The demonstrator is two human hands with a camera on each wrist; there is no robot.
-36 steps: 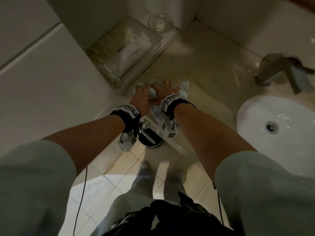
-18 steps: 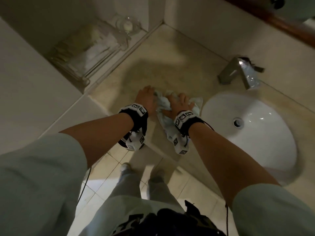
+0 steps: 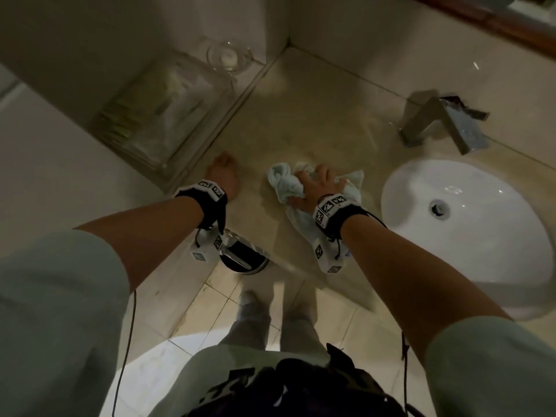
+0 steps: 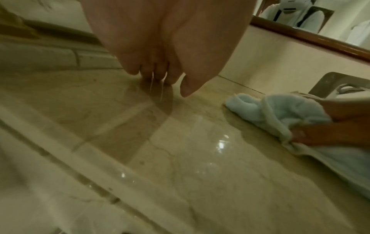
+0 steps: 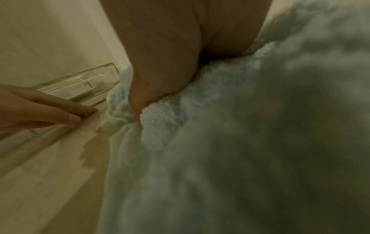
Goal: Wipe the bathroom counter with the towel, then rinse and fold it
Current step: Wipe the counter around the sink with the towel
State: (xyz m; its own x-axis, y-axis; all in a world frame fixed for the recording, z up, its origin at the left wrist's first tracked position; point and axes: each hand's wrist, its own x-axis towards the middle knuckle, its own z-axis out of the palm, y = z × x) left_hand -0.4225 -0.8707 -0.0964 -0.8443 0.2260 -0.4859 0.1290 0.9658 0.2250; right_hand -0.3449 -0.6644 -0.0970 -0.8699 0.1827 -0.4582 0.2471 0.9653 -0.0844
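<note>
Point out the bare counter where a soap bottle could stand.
Bare marble lies behind the towel, between the corner walls and the faucet; a narrower strip lies between the left hand and the towel. The clear tray fills the ledge; the sink fills the right.

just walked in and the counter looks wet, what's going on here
A person is wiping the bathroom counter. Their right hand grips a bunched light blue towel and presses it on the counter, left of the white sink. Their left hand rests with fingertips on the bare counter, apart from the towel, near a clear glass tray by the wall. The faucet shows no water running, so rinsing and folding are not yet done.
</note>
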